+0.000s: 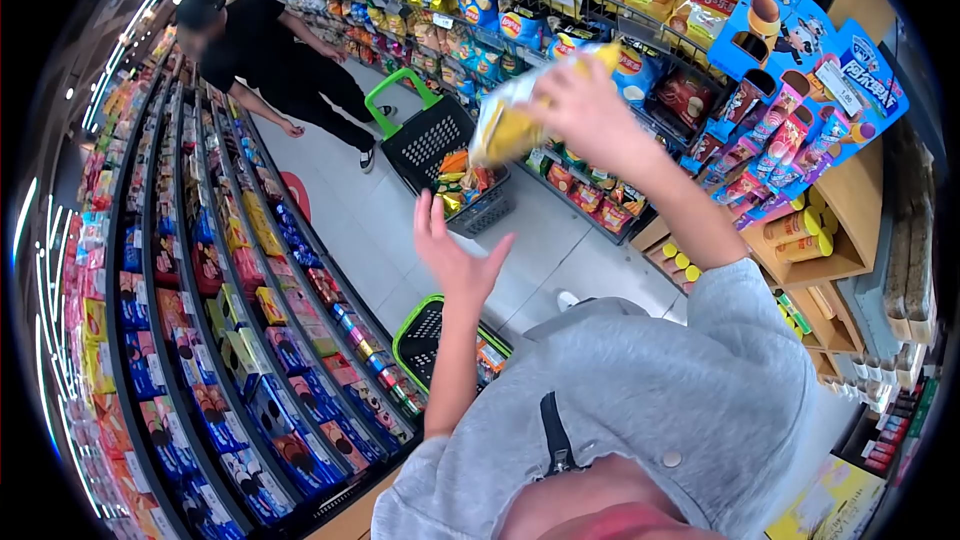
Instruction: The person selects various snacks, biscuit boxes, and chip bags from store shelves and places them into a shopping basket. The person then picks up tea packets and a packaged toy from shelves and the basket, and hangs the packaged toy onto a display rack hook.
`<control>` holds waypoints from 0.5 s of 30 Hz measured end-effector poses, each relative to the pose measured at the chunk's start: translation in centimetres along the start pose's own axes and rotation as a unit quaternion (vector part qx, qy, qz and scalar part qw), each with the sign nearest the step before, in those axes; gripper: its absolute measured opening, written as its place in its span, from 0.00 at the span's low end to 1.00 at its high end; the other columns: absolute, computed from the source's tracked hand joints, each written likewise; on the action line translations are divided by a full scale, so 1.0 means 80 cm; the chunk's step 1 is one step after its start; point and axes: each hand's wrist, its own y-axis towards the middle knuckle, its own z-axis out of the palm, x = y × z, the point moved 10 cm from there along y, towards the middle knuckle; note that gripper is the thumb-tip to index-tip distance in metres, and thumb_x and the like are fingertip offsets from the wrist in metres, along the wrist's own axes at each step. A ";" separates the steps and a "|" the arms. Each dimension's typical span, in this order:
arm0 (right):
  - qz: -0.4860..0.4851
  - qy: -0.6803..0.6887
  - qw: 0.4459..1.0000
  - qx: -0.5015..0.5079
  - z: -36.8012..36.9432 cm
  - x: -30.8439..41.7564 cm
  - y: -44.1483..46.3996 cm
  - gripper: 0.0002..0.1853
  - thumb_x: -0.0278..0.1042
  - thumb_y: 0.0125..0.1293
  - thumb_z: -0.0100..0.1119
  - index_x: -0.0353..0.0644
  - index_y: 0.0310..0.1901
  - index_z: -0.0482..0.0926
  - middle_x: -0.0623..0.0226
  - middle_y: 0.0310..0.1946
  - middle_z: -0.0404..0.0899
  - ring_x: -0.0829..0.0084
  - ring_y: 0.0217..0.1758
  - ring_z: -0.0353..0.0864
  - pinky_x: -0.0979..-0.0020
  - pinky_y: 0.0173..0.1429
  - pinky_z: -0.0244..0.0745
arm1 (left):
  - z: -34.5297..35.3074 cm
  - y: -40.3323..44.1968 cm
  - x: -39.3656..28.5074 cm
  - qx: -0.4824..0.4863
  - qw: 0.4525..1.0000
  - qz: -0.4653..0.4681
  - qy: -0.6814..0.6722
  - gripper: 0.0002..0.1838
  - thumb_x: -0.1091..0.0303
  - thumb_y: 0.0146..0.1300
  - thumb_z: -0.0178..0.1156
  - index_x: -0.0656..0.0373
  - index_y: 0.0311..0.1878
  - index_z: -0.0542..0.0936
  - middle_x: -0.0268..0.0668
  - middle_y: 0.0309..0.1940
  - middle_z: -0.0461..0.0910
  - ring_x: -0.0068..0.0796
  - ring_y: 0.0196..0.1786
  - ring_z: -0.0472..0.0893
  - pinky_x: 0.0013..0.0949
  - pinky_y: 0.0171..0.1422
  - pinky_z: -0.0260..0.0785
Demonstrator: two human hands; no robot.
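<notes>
My right hand [580, 105] grips a yellow and white bag of chips [508, 118], blurred by motion, in front of the chip shelves. My left hand [455, 255] is raised with its fingers spread and nothing in it. Beyond it on the floor stands a black basket with a green handle [420, 145], with several orange and yellow snack packs [462, 183] inside. Below my left forearm sits a second black basket with a green rim [415, 345]; my arm hides part of it.
Shelves of chip bags [480, 15] run along the right, with a blue snack display [800, 70] close by. Long racks of packaged sweets and biscuits [240, 340] line the left. Another person [270, 55] in black stands in the tiled aisle [345, 200] past the far basket.
</notes>
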 end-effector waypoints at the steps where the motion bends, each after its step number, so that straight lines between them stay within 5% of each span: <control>1: -0.031 0.040 0.998 0.036 0.013 0.027 -0.006 0.24 0.26 0.51 0.60 0.57 0.52 0.77 0.72 0.43 0.75 0.64 0.56 0.72 0.43 0.67 0.57 | 0.019 0.007 -0.002 0.033 0.997 -0.026 -0.063 0.47 0.65 0.42 0.76 0.62 0.66 0.62 0.48 0.61 0.70 0.50 0.63 0.70 0.44 0.65 0.63; 3: -0.085 0.094 0.989 0.076 0.027 0.066 -0.018 0.23 0.29 0.52 0.62 0.56 0.52 0.77 0.71 0.46 0.75 0.64 0.55 0.72 0.43 0.66 0.57 | 0.061 0.015 -0.014 0.095 0.974 -0.071 -0.193 0.52 0.62 0.40 0.77 0.62 0.68 0.59 0.50 0.61 0.69 0.52 0.63 0.70 0.45 0.66 0.63; 4: -0.046 0.101 0.993 0.029 0.018 0.056 -0.020 0.23 0.31 0.52 0.63 0.56 0.52 0.77 0.69 0.48 0.75 0.64 0.56 0.72 0.43 0.66 0.57 | 0.084 0.012 -0.006 0.141 0.968 -0.093 -0.184 0.51 0.67 0.44 0.76 0.63 0.69 0.55 0.49 0.61 0.69 0.47 0.60 0.73 0.42 0.66 0.64; 7: 0.118 0.137 0.978 -0.100 -0.020 0.005 -0.043 0.27 0.36 0.51 0.68 0.53 0.56 0.74 0.64 0.56 0.71 0.59 0.61 0.67 0.48 0.66 0.60 | 0.118 0.008 0.050 0.053 0.882 -0.215 -0.415 0.46 0.73 0.50 0.72 0.64 0.68 0.55 0.47 0.59 0.70 0.37 0.59 0.74 0.36 0.64 0.66; 10: 0.379 0.160 0.884 -0.224 -0.021 -0.053 -0.127 0.44 0.39 0.47 0.76 0.37 0.63 0.62 0.52 0.58 0.66 0.53 0.61 0.66 0.58 0.63 0.64 | 0.117 0.014 0.060 -0.018 0.854 -0.247 -0.457 0.39 0.77 0.55 0.68 0.63 0.65 0.56 0.43 0.56 0.70 0.32 0.58 0.74 0.34 0.63 0.67; 11: 0.463 0.268 0.814 -0.226 0.003 -0.064 -0.154 0.51 0.40 0.47 0.77 0.34 0.68 0.54 0.49 0.62 0.62 0.55 0.62 0.65 0.60 0.60 0.68 | 0.117 0.015 0.063 -0.045 0.848 -0.250 -0.465 0.38 0.78 0.55 0.68 0.63 0.65 0.56 0.43 0.56 0.70 0.31 0.57 0.74 0.33 0.62 0.68; 13: 0.533 0.412 0.713 -0.195 0.044 -0.066 -0.170 0.59 0.41 0.48 0.78 0.33 0.71 0.42 0.47 0.65 0.58 0.59 0.64 0.65 0.62 0.61 0.69 | 0.130 0.016 0.057 -0.041 0.826 -0.268 -0.494 0.38 0.77 0.57 0.66 0.62 0.66 0.55 0.42 0.58 0.68 0.32 0.58 0.73 0.34 0.63 0.67; 15: 0.518 0.507 0.655 -0.210 0.079 -0.067 -0.167 0.61 0.37 0.50 0.77 0.35 0.72 0.35 0.48 0.61 0.65 0.61 0.64 0.68 0.61 0.63 0.69 | 0.152 0.015 0.054 -0.048 0.802 -0.281 -0.525 0.37 0.77 0.58 0.66 0.62 0.66 0.54 0.42 0.59 0.68 0.32 0.58 0.73 0.34 0.63 0.67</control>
